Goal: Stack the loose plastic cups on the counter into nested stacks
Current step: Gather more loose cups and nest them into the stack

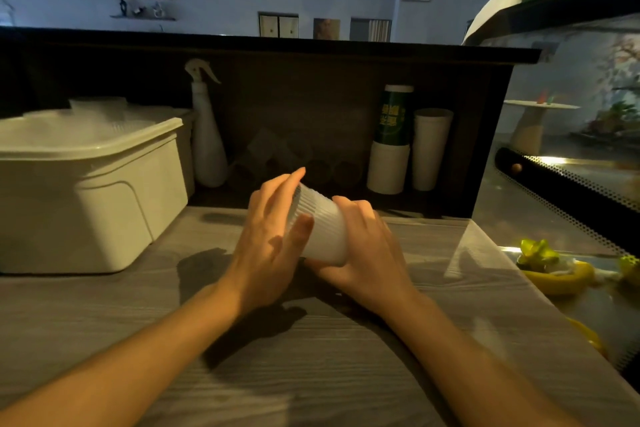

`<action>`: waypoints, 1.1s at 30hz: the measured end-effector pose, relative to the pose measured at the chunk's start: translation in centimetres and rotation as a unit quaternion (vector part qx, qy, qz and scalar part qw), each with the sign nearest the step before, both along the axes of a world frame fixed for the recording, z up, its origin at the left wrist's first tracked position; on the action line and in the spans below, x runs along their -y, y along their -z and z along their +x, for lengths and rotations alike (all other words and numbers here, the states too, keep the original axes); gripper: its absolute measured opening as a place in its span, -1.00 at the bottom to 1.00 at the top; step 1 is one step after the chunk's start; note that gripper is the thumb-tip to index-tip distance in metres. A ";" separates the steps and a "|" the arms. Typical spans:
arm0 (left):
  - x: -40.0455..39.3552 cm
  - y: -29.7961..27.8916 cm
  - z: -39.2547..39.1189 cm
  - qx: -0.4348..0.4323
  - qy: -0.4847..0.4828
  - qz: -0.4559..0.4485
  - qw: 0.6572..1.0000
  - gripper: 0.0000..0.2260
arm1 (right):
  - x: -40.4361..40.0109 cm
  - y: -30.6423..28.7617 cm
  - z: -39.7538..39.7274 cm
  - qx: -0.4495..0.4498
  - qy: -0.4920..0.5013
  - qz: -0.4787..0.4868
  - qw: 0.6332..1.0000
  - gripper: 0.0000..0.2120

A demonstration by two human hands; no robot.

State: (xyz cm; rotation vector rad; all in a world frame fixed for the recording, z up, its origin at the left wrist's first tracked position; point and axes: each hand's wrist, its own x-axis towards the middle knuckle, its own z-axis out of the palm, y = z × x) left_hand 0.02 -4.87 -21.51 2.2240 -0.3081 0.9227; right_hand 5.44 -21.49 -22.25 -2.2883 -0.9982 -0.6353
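Observation:
A nested stack of translucent ribbed plastic cups [325,229] lies tilted on its side just above the wooden counter [242,357], its mouth end up and to the left. My right hand [367,253] grips the stack from underneath and behind at its base end. My left hand [273,236] lies against the stack's mouth end, fingers straight and thumb resting on the ribbed side. The stack's rim is partly hidden by my left fingers. No loose cups show on the counter.
A large white lidded bin [90,194] stands at the left. A spray bottle [207,135] and stacks of paper cups [391,149] [431,149] stand against the dark back panel. A glass display case [571,191] with yellow items borders the right.

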 end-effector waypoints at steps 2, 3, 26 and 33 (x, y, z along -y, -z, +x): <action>0.5 -0.1 0.1 -0.018 0.033 -0.025 0.999 -0.27 | 0.3 0.1 0.3 -0.010 0.003 0.013 1.000 -0.16; 0.5 -0.3 0.3 -0.023 0.044 -0.038 0.998 -0.27 | 0.5 0.1 0.5 -0.018 0.004 0.022 1.000 -0.16; -13.8 0.9 18.9 -0.240 -0.301 -0.221 0.896 -0.17 | 1.2 1.0 4.5 -0.104 0.113 0.210 0.966 -0.23; -12.3 1.2 17.2 -0.161 -0.352 -0.310 0.869 -0.47 | 1.2 1.0 4.6 -0.109 0.118 0.215 0.963 -0.24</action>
